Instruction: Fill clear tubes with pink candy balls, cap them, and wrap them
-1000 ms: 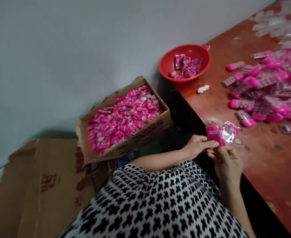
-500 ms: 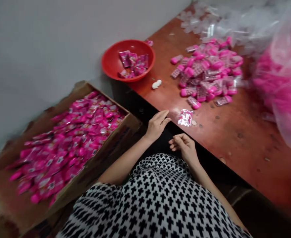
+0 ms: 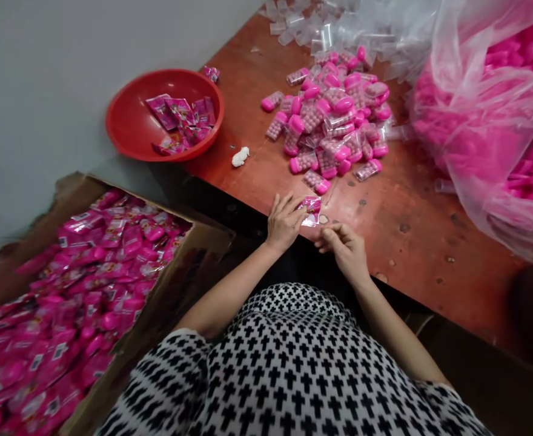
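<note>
A red-brown table (image 3: 430, 242) fills the right side, with a cardboard box (image 3: 203, 245) of pink packets below its left edge. On the table lie a clear plastic bag (image 3: 484, 109) of pink pieces, a heap of pink cases (image 3: 330, 115) and a red bowl (image 3: 128, 124). At the near edge, the left hand (image 3: 284, 221) stretches its fingers close together, tips on the small packet (image 3: 311, 209); whether they pinch it cannot be told. The right hand (image 3: 346, 248) is curled, fingertips pressed together, just beside the packet. A white lump (image 3: 240, 156) lies near the bowl.
</note>
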`<state>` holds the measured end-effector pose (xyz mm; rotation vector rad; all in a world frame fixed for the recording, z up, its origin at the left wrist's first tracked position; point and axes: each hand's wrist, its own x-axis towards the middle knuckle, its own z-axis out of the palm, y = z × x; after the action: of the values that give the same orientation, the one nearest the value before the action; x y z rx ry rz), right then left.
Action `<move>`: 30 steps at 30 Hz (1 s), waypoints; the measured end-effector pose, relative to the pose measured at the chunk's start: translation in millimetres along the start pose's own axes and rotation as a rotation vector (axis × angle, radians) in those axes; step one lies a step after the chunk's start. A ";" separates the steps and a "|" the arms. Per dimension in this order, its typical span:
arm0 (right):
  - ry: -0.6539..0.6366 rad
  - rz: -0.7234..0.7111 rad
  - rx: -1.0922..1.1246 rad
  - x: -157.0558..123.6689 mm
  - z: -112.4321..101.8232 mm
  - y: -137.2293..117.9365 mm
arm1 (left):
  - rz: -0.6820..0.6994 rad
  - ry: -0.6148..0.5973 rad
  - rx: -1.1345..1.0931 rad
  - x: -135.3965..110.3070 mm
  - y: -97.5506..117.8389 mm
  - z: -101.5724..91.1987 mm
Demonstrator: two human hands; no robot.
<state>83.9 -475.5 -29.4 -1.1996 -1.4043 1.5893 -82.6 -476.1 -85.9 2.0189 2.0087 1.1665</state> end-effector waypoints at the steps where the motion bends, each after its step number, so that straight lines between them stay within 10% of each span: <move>1: 0.065 -0.063 -0.058 6.6 -2.0 -0.9 | 0.001 0.027 -0.031 -0.2 0.9 0.1; 7: 0.074 -0.138 0.031 40.6 -1.5 -8.1 | -0.087 0.063 -0.338 -1.8 22.8 -21.3; 15: -0.140 -0.018 0.102 35.5 11.2 -16.0 | -0.836 -0.161 -1.213 -15.7 39.6 -49.1; 22: -0.269 -0.625 -0.797 98.1 -17.7 -29.1 | -0.985 -0.086 -1.195 -17.0 38.8 -54.4; 25: -0.515 -0.884 -1.179 140.5 -25.3 -46.5 | -1.052 -0.056 -1.221 -19.6 39.5 -55.3; 30: -0.765 -0.951 -1.331 176.2 -20.4 -57.5 | -1.159 0.013 -1.289 -22.3 36.2 -58.8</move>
<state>39.7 -295.8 -6.6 -0.1821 -3.0878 0.2389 -81.0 -527.7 -34.8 0.1674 1.2661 1.4068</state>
